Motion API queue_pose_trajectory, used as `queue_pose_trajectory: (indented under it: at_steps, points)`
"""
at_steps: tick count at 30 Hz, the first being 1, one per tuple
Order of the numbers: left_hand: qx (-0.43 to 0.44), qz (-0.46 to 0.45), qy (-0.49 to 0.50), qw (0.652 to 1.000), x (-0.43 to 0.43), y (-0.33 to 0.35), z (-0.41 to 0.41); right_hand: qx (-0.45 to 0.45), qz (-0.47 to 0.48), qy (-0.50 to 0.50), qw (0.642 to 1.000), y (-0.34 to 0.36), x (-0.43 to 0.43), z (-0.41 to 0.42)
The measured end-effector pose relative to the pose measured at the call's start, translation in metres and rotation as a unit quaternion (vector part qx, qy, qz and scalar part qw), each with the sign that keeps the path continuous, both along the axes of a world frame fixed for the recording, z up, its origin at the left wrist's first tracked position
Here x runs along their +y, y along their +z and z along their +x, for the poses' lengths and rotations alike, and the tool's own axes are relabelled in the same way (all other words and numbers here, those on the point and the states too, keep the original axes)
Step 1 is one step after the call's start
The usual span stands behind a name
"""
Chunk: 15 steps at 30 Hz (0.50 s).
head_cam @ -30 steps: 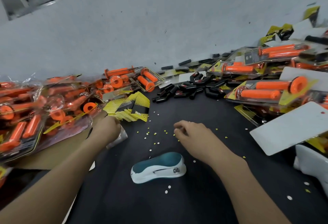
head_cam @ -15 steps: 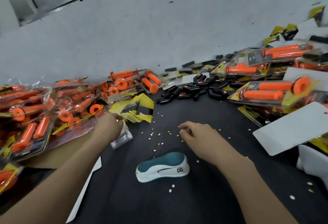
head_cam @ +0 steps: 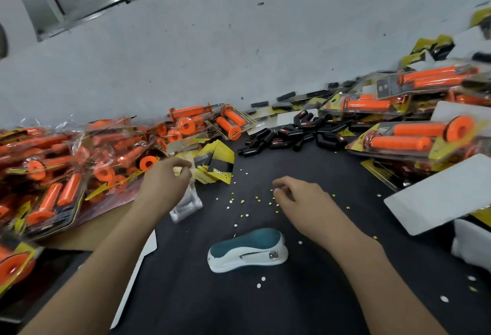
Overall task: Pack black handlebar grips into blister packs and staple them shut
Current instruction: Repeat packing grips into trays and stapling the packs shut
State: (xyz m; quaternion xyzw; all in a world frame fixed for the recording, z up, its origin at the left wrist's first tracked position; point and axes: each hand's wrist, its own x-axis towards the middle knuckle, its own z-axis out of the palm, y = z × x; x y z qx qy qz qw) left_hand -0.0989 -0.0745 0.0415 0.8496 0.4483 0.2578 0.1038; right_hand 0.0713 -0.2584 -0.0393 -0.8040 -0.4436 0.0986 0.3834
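My left hand (head_cam: 164,182) grips a clear empty blister pack (head_cam: 187,201), which hangs down from its fingers beside the stack of yellow-and-black backing cards (head_cam: 215,164). My right hand (head_cam: 300,200) hovers over the black table with fingers loosely curled and holds nothing. A pile of loose black handlebar grips (head_cam: 289,135) lies at the back centre, beyond both hands. The teal-and-white stapler (head_cam: 248,251) sits on the table in front, just left of my right forearm.
Packed orange grips in blister packs are heaped at the left (head_cam: 58,170) and right (head_cam: 409,138). A white card (head_cam: 438,196) lies at the right edge. Small paper punch dots are scattered over the black table (head_cam: 265,302). A grey wall stands behind.
My left hand has lifted the clear blister pack up off the table edge, towards the backing cards. My right hand has stayed nearly in place. The view has tilted up slightly.
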Motion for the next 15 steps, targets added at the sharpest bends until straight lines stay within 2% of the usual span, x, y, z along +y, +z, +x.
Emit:
queue_pose_trajectory:
  at_steps: [2, 3, 4, 6, 8, 11, 12, 13, 15]
  points:
    - [-0.108, -0.019, -0.048, 0.993, -0.027, 0.011, 0.003, 0.045, 0.071, -0.005, 0.996, 0.003, 0.0, 0.002]
    - [-0.187, -0.066, -0.084, 0.977, -0.042, 0.015, 0.007, 0.086, 0.109, -0.007, 0.99, 0.006, 0.0, 0.001]
    - [-0.265, -0.147, -0.123, 0.945, -0.059, 0.016, 0.014, 0.145, 0.15, -0.006, 0.978, 0.01, 0.0, 0.001]
    - [-0.361, -0.335, -0.193, 0.849, -0.091, 0.013, 0.034, 0.294, 0.219, 0.001, 0.93, 0.02, 0.0, -0.002]
    - [-0.379, -0.439, -0.229, 0.782, -0.116, 0.0, 0.056, 0.359, 0.257, 0.002, 0.897, 0.025, -0.005, -0.001]
    - [-0.384, -0.527, -0.239, 0.72, -0.136, -0.017, 0.076, 0.336, 0.276, -0.044, 0.899, 0.025, -0.02, 0.01]
    - [-0.379, -0.533, -0.241, 0.717, -0.138, -0.021, 0.08, 0.331, 0.273, -0.054, 0.902, 0.024, -0.024, 0.015]
    - [-0.368, -0.517, -0.235, 0.736, -0.137, -0.023, 0.082, 0.324, 0.265, -0.057, 0.907, 0.022, -0.027, 0.02]
    - [-0.342, -0.435, -0.203, 0.808, -0.13, -0.026, 0.085, 0.269, 0.232, -0.057, 0.933, 0.02, -0.033, 0.026]
